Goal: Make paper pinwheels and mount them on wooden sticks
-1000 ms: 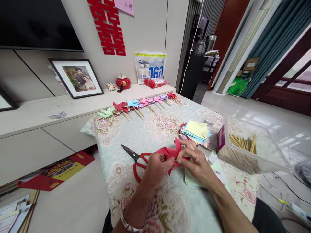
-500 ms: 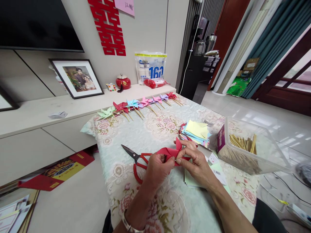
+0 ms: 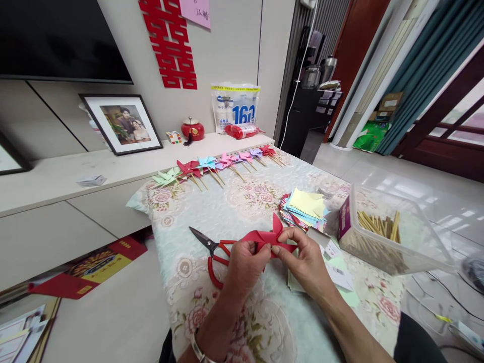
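A red paper pinwheel (image 3: 264, 237) is pinched between both hands above the table. My left hand (image 3: 247, 262) grips its left side, with thumb and fingers closed near the centre. From the right, my right hand (image 3: 302, 254) holds it by the centre and one blade. The folded blades stand out around the fingers, and whatever lies under the fingertips at the middle is hidden. Scissors with red handles (image 3: 214, 247) lie beside my left hand, blades pointing to the far left. Beneath my right hand are pale green paper sheets (image 3: 351, 297) and a small white box (image 3: 338, 275).
Finished pinwheels on sticks, including a red one (image 3: 189, 169), line the table's far edge. A stack of coloured paper (image 3: 306, 204) lies beyond my hands. To the right stands a clear plastic bin (image 3: 416, 222) holding wooden sticks (image 3: 381, 224). A flowered cloth (image 3: 212, 206) covers the table.
My right hand's fingers have shifted slightly on the red pinwheel, the fingers drawing in nearer the thumb. The pinwheel stays in both hands, and the view has tilted a little.
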A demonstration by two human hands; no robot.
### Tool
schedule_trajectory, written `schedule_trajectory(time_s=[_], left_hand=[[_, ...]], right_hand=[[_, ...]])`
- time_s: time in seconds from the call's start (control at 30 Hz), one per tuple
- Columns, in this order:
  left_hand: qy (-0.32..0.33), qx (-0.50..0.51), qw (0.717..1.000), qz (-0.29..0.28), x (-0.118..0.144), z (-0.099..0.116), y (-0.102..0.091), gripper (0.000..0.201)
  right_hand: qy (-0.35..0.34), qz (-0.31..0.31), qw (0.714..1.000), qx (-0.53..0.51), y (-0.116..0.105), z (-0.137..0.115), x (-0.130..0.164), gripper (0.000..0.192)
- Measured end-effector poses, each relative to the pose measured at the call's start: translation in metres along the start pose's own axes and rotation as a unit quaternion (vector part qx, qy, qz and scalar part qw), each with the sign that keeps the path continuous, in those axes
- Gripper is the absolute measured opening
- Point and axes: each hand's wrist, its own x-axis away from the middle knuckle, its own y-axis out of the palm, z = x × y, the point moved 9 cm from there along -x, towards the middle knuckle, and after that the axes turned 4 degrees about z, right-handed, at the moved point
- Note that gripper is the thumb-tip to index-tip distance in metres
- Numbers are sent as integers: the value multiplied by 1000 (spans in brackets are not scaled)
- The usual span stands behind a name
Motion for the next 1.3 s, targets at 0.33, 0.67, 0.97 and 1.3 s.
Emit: schedule_trajectory(time_s=[0.33,0.67,0.97,1.3], left_hand=[[23,16,999,16,-1,3,0,10],[27,77,996,29,-2,-2,-1,14],[-5,73,997,24,2,4,0,13],[2,59,998,11,0,-1,1,12]], right_hand=[[0,42,999,29,-2,1,2,15],[-62,70,995,26,-2,-9,4,42],[16,28,997,-68,6,6,2,82],[39,24,994,-99,6,11,1,81]])
